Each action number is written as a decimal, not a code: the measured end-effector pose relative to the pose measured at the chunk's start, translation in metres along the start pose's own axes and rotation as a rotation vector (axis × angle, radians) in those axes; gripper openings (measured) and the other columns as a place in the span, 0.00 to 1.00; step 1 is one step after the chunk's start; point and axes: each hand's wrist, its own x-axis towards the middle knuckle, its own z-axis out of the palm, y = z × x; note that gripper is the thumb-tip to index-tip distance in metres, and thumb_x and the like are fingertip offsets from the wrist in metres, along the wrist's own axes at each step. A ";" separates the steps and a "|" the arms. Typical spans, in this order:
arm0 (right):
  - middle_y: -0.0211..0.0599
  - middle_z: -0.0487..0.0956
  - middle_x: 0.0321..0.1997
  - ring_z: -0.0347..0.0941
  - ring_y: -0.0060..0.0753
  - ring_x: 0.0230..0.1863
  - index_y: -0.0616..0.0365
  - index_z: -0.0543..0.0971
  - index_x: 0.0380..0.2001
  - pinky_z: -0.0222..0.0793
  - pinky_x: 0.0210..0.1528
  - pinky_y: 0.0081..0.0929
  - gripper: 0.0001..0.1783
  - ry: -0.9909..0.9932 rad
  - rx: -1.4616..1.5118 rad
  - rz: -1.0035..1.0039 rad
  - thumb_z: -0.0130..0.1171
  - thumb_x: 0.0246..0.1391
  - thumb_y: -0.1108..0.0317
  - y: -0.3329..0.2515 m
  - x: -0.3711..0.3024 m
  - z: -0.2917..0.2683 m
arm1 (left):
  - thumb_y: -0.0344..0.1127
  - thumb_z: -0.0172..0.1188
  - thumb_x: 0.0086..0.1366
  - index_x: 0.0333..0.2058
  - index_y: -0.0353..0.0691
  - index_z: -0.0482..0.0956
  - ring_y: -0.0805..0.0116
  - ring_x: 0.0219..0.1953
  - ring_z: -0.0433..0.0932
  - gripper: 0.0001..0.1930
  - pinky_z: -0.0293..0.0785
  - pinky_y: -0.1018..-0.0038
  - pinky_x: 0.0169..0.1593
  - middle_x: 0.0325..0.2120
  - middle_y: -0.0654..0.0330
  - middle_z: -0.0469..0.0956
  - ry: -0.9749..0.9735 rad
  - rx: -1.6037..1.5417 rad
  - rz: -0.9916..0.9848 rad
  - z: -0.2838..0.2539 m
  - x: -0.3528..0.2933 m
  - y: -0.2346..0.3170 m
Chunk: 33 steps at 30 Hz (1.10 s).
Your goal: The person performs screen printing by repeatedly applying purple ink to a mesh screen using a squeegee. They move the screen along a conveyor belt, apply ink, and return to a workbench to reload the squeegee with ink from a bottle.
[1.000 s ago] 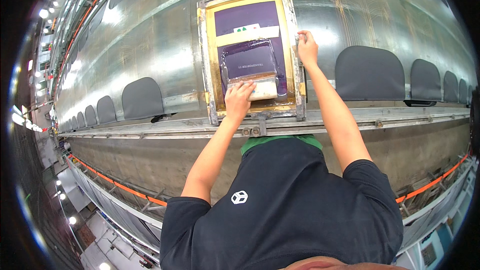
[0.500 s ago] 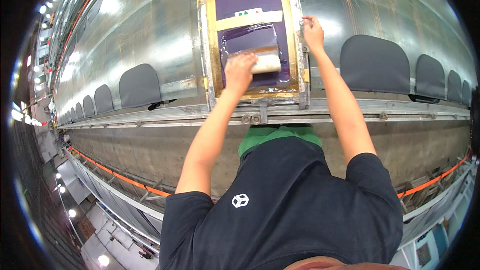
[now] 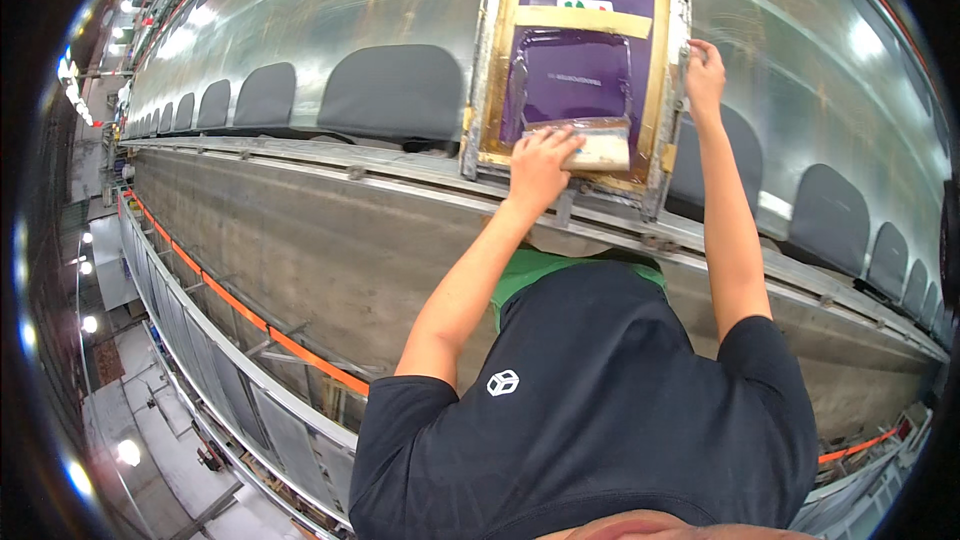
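Note:
A screen-printing frame with a metal rim and tape-yellow inner border lies on the long table in front of me. Its mesh looks dark purple, with a wet, glossy edge of ink around a rectangle. My left hand is closed round the left end of a pale, wide squeegee, which rests on the mesh near the frame's near end. At the frame's right side, my right hand has its fingers closed on the rim; the fingertips are partly hidden.
Dark grey rounded panels lie in a row along the metallic table on both sides of the frame. A metal rail runs along the near edge. Behind me stands a railing with an orange strip.
The squeegee and my left hand have come toward me, to the near end of the mesh. My right hand stays at the frame's side. The whole view has turned and shifted.

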 end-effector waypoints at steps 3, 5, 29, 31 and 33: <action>0.45 0.82 0.39 0.77 0.41 0.40 0.53 0.81 0.44 0.70 0.47 0.35 0.12 -0.037 0.050 0.063 0.54 0.60 0.66 -0.043 -0.047 0.101 | 0.26 0.67 0.46 0.55 0.59 0.80 0.57 0.60 0.73 0.34 0.69 0.60 0.58 0.57 0.66 0.77 -0.018 0.032 -0.032 -0.038 -0.016 -0.109; 0.45 0.82 0.37 0.78 0.43 0.38 0.53 0.81 0.43 0.71 0.46 0.36 0.11 0.009 0.057 0.031 0.54 0.61 0.66 -0.060 -0.066 0.159 | 0.25 0.66 0.46 0.54 0.58 0.80 0.56 0.59 0.74 0.33 0.70 0.60 0.59 0.57 0.65 0.77 -0.038 0.030 -0.024 -0.069 -0.020 -0.169; 0.51 0.81 0.30 0.79 0.58 0.39 0.49 0.77 0.47 0.70 0.44 0.49 0.13 -0.048 -0.008 0.252 0.49 0.65 0.60 -0.115 -0.144 0.363 | 0.22 0.63 0.48 0.52 0.58 0.81 0.63 0.57 0.77 0.31 0.72 0.64 0.53 0.54 0.71 0.80 -0.159 0.188 0.249 -0.155 -0.054 -0.391; 0.50 0.81 0.28 0.79 0.56 0.36 0.49 0.78 0.46 0.70 0.42 0.48 0.13 -0.010 -0.010 0.254 0.50 0.64 0.59 -0.112 -0.136 0.361 | 0.21 0.61 0.50 0.50 0.59 0.83 0.65 0.56 0.78 0.29 0.74 0.64 0.49 0.53 0.71 0.81 -0.088 0.204 0.304 -0.142 -0.026 -0.401; 0.49 0.81 0.27 0.79 0.54 0.35 0.49 0.79 0.45 0.70 0.40 0.47 0.12 -0.028 0.009 0.256 0.51 0.64 0.60 -0.117 -0.142 0.361 | 0.21 0.59 0.52 0.45 0.57 0.85 0.64 0.49 0.82 0.24 0.77 0.64 0.46 0.48 0.66 0.83 -0.019 0.179 0.294 -0.143 0.019 -0.415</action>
